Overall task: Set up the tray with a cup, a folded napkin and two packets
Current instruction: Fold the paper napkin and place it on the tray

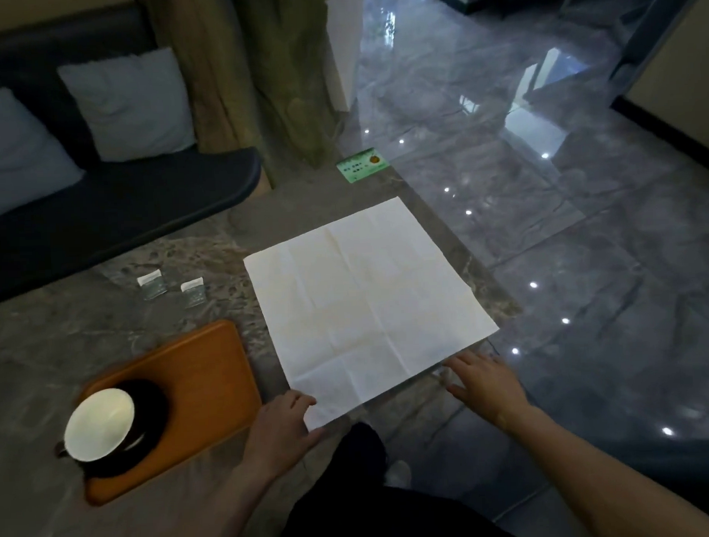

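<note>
Risk, napkin: my left hand (pixel 284 421) and right hand (pixel 483 380) sit at its near corners; if I lift one side ahead of the other, I judge the fold will come out skewed — thin paper drags and creases easily.
Risk, edge: the napkin's right corner lies close to the surface (pixel 46 347) edge, so a careless sweep could slide it off toward the floor.
Risk, cup: the cup (pixel 101 423) stands just beside my left forearm; a wide elbow could knock it.
Grip: both hands open, fingers spread, holding nothing — the left touches the napkin's near corner, the right rests just beside its near edge.
Napkin (pixel 366 304): white, square, fully unfolded and flat, old crease lines showing, right of the tray (pixel 212 377).
Packets (pixel 172 288): two, small, side by side beyond the tray, not yet on it.
</note>
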`<state>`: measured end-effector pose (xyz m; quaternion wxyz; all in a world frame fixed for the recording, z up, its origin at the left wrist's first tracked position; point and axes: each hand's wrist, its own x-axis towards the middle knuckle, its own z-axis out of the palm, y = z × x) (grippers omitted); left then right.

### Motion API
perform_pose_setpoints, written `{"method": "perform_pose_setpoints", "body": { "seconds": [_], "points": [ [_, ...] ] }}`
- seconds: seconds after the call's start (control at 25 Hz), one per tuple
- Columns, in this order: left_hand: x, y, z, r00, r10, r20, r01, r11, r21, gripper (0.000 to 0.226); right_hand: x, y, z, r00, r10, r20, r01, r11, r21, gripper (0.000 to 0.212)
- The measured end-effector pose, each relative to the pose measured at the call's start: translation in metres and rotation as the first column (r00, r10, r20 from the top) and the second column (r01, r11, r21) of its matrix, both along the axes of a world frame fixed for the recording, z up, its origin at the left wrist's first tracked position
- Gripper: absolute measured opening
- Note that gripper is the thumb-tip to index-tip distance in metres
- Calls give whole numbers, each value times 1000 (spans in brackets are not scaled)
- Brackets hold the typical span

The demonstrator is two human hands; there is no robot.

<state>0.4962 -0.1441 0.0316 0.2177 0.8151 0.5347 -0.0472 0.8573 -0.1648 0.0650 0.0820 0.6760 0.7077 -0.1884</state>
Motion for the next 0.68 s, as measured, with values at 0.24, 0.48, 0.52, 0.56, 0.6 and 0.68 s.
{"method": "perform_pose_setpoints", "body": {
  "seconds": [0.24,0.48,0.52,0.56,0.6,0.68],
  "points": [
    [11,3,-16,999,44,10,-45,998,45,65,27,38,-17,988,88,124,-87,996,-14,61],
    [14,5,-21,1000,18,1,-18,1000,24,71,46,57,-28,983,151,107,-144,987,-76,69],
    [15,3,-22,999,34,-3,-34,999,10,72,49,57,-27,983,158,91,-152,986,-70,70],
    [17,1,-22,999,40,-8,-40,999,2,73,52,57,-27,984,165,67,-160,985,-67,71],
    [19,-2,-24,999,44,-16,-44,999,-3,75,55,57,-27,984,173,47,-170,983,-61,72],
    [22,-7,-25,998,64,-24,-64,998,3,77,63,61,-28,979,201,26,-199,979,-54,73]
  ]
}}
